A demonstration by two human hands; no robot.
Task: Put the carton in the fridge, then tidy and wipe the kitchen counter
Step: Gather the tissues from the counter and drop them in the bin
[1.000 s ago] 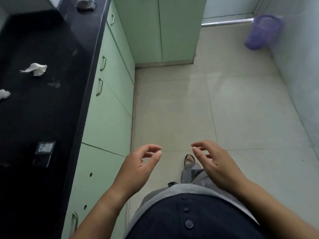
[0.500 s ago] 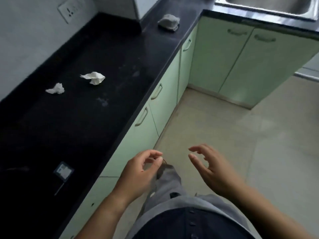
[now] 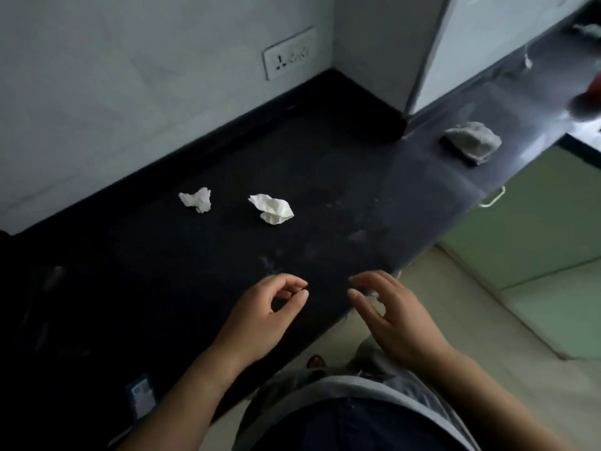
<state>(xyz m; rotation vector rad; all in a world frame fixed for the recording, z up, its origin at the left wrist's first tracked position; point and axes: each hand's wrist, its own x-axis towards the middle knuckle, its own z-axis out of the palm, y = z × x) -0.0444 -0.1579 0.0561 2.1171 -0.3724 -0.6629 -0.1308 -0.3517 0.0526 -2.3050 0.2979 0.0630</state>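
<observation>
1. Left hand [image 3: 263,317]: fingers loosely curled, thumb tip close to index tip, holds nothing.
2. Right hand [image 3: 400,323]: just right of the left hand, fingers slightly bent and spread, empty, palm facing left.
3. Forearms [image 3: 195,382] bare, stretched forward.

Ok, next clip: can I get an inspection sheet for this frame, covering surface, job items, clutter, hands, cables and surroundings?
Surface: black counter, with pale smudges towards its front edge.
Job's things: grey cloth lying bunched on the counter's far right stretch; carton not in view.
Clutter: smaller crumpled tissue and larger crumpled tissue, lying apart; small dark packet near the front edge.
Hands: left hand and right hand loosely curled, holding nothing.
Cables: nothing seen.
Surroundings: wall socket, green cabinets, pale floor.
</observation>
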